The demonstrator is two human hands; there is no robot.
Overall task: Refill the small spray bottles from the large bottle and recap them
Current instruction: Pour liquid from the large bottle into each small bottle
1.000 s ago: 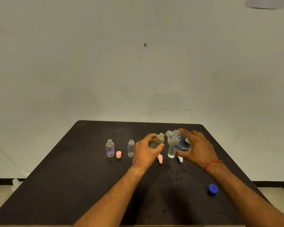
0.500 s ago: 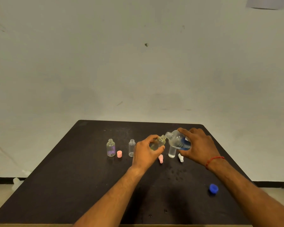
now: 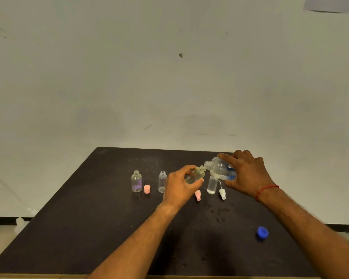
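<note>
One dark worktop (image 3: 89, 228), right hand (image 3: 248, 176) curled round tilted large bottle (image 3: 218, 168), its mouth at the mouth of a small bottle (image 3: 195, 175) gripped aslant in left hand (image 3: 177, 188), purple bottle (image 3: 136, 181) and clear bottle (image 3: 162, 181) stood uncapped left of them, blue cap (image 3: 262, 232) lay apart toward the right edge.

Four small bottles (image 3: 136, 181), one large bottle (image 3: 220, 168), perhaps four loose caps (image 3: 147, 189).

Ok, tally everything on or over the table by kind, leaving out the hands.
Small bottles: 4 (purple-tinted bottle, clear bottle, yellowish bottle, frosted bottle)
Large bottle: 1
Pink tops: 2 (pink cap, pink spray top)
White spray top: 1
Blue cap: 1
Total: 9
</note>
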